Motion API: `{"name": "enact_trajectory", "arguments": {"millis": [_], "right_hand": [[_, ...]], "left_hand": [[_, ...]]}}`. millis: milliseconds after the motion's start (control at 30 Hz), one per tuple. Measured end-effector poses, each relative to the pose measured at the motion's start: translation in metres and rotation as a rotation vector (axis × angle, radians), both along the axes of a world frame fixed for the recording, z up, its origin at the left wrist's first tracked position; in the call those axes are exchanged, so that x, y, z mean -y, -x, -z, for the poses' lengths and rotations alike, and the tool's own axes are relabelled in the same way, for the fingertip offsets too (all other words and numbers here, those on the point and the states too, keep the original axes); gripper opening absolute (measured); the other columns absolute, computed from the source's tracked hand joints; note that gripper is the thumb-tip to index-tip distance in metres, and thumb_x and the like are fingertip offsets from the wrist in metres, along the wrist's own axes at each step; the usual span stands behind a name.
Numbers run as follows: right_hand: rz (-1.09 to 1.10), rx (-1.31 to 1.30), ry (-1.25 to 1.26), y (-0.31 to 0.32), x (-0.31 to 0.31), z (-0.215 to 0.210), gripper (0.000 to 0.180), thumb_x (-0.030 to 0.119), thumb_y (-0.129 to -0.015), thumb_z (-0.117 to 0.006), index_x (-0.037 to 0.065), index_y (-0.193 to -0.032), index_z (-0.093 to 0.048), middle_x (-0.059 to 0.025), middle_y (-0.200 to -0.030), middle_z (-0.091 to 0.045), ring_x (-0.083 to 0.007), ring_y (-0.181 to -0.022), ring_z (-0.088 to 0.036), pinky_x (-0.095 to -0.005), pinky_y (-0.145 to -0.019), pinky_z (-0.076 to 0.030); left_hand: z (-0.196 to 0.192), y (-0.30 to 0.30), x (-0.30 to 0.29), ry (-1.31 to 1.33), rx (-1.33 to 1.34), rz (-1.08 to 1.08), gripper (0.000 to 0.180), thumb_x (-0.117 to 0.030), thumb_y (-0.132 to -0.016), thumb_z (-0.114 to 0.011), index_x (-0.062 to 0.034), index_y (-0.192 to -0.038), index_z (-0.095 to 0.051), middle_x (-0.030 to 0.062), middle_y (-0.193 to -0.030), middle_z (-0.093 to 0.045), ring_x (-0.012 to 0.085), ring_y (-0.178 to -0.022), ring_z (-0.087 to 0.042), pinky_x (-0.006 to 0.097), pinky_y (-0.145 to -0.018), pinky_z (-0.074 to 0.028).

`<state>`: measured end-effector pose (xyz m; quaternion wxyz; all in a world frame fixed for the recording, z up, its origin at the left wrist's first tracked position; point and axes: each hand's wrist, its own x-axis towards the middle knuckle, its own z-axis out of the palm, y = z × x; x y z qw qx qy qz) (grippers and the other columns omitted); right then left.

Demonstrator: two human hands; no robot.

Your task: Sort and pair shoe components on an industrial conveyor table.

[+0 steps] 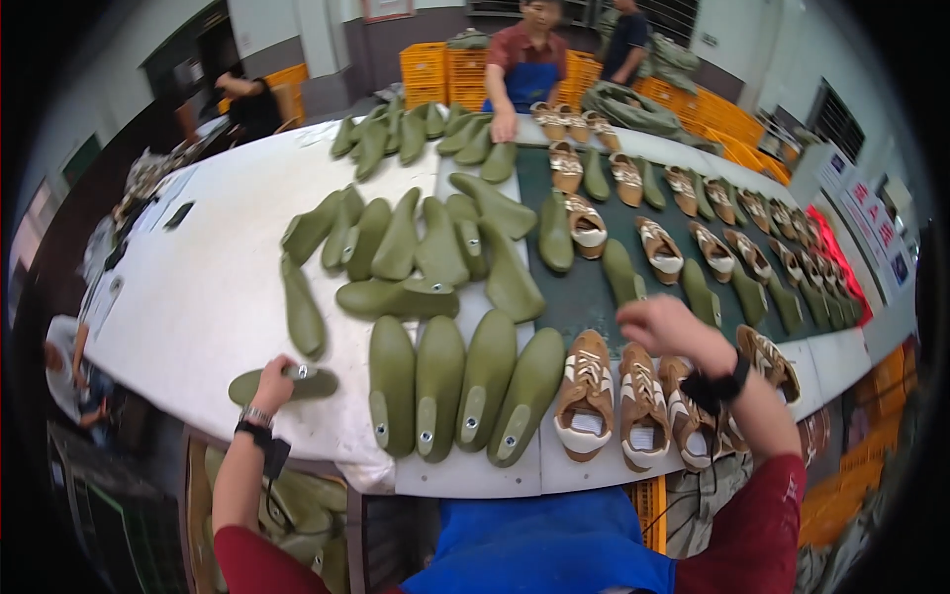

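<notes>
My left hand [269,384] is closed around a green shoe last [315,383], which lies on its side at the table's near left. My right hand [665,324] is over the dark green mat [591,302], its fingers curled by the heel end of another green last [619,265]. Whether it grips anything is hidden. Between my hands stands a row of several green lasts [438,371], heel ends toward me. To their right are brown and white laced sneakers [589,386], some under my right forearm. A loose pile of lasts [396,238] lies behind the row.
Lasts and sneakers alternate in rows [693,198] across the mat. Opposite stands a person in a blue apron [532,79], one hand at the far lasts [485,144]. Orange crates [424,69] line the back. A bin of lasts [307,505] sits below the near left edge.
</notes>
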<state>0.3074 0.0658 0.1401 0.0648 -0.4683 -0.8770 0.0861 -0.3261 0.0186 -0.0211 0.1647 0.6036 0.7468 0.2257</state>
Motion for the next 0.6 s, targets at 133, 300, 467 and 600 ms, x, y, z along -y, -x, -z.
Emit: {"name": "enact_trajectory", "arguments": {"millis": [133, 300, 467, 600], "right_hand": [[0.127, 0.126, 0.169, -0.031, -0.101, 0.029, 0.024, 0.024, -0.075, -0.059, 0.008, -0.091, -0.067, -0.0145, -0.083, -0.067, -0.0325, -0.079, -0.064, -0.0407, -0.07, -0.051], [0.403, 0.166, 0.421, 0.015, -0.198, 0.094, 0.031, 0.026, -0.075, -0.057, -0.002, -0.086, -0.066, -0.0176, -0.077, -0.066, -0.0307, -0.069, -0.065, -0.0376, -0.065, -0.052], [0.74, -0.097, 0.37, 0.014, -0.258, 0.19, 0.043, 0.034, -0.074, -0.063, -0.005, -0.089, -0.065, -0.0209, -0.085, -0.066, -0.0278, -0.075, -0.066, -0.0378, -0.064, -0.052], [1.2, -0.66, 0.572, 0.022, -0.278, 0.237, 0.05, 0.039, -0.069, -0.074, -0.001, -0.098, -0.064, -0.0141, -0.089, -0.066, -0.0241, -0.076, -0.063, -0.0375, -0.06, -0.051]], "left_hand": [[-0.026, -0.035, -0.003, 0.179, 0.629, 0.129, 0.021, 0.002, -0.071, -0.048, -0.0006, -0.08, -0.067, 0.0042, -0.081, -0.064, 0.0155, -0.089, -0.054, 0.026, -0.074, -0.042], [0.002, -0.07, 0.007, -0.055, 0.196, -0.151, 0.023, -0.012, -0.078, -0.058, 0.0047, -0.064, -0.053, 0.0101, -0.059, -0.049, 0.017, -0.058, -0.046, 0.033, -0.055, -0.038], [0.027, -0.073, 0.01, -0.19, 0.122, -0.195, 0.019, -0.007, -0.078, -0.059, 0.0044, -0.067, -0.051, 0.0082, -0.064, -0.05, 0.0154, -0.061, -0.046, 0.031, -0.058, -0.039], [0.024, -0.08, 0.01, -0.265, 0.14, -0.214, 0.016, -0.005, -0.079, -0.058, 0.0041, -0.069, -0.05, 0.0068, -0.071, -0.052, 0.0132, -0.067, -0.047, 0.028, -0.063, -0.041]]}}
